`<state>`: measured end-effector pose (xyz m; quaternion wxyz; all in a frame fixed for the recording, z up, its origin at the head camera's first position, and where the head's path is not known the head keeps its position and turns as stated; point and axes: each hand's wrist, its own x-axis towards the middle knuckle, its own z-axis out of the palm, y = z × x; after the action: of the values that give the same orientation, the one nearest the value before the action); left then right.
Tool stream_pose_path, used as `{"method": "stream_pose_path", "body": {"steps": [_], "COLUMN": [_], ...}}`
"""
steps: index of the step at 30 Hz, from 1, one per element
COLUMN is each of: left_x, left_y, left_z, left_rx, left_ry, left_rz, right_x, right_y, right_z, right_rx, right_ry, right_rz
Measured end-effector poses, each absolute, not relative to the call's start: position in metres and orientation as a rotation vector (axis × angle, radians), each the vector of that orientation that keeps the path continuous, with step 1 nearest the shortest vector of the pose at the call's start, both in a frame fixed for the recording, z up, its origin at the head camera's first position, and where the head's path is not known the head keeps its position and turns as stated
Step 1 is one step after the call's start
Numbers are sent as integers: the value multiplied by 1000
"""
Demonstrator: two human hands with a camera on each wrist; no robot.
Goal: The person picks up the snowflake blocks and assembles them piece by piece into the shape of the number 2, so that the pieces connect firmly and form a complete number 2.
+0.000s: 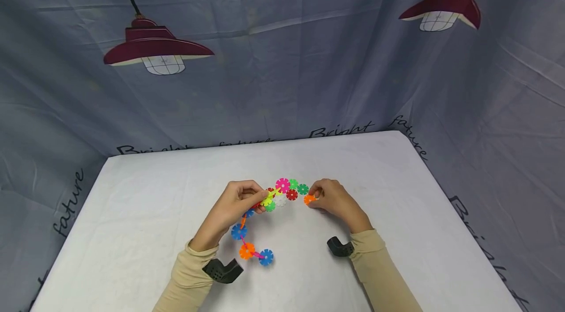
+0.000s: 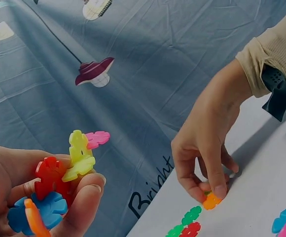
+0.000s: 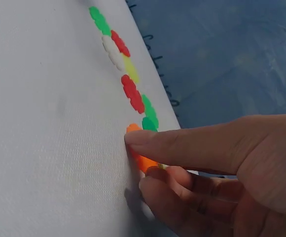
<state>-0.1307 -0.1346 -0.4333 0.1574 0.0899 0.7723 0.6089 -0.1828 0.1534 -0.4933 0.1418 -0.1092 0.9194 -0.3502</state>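
My left hand (image 1: 231,209) pinches a chain of interlocked plastic snowflake discs above the table. Near its fingertips in the left wrist view are a red disc (image 2: 49,177) and a yellow disc (image 2: 80,165), with a pink disc (image 2: 98,138) at one end. From the hand the chain curves down through blue and orange discs to a blue disc (image 1: 266,257) at its near end. My right hand (image 1: 335,200) pinches an orange snowflake disc (image 3: 145,160) between thumb and fingers, low over the tabletop, at the right end of the loose discs.
Loose discs lie between the hands on the white table (image 1: 388,169), among them a dark green disc (image 1: 302,189), a red disc (image 1: 292,195) and a white disc (image 1: 280,201). A grey-blue curtain (image 1: 282,91) printed with lamps stands behind the table and along its sides.
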Motion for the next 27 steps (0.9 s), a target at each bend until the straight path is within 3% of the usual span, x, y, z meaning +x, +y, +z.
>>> {"method": "stream_pose_path", "body": {"steps": [6,16,27], "left_x": [-131,-131,-130], "left_y": [-135,-135,-134], "left_z": [-434,-435,-434], "left_rx": [267,323,317], "left_ry": [2189,2129,2122], "left_rz": [1741,1733,1714], "right_x": [-183,-177,-168], "right_y": [155,155,150], "right_z": [-492,-461,-448], "right_rx": [-376,-559,-639], "right_ry": [2632,2218,2217], "right_rz": [-1074,-1813,-1849]}}
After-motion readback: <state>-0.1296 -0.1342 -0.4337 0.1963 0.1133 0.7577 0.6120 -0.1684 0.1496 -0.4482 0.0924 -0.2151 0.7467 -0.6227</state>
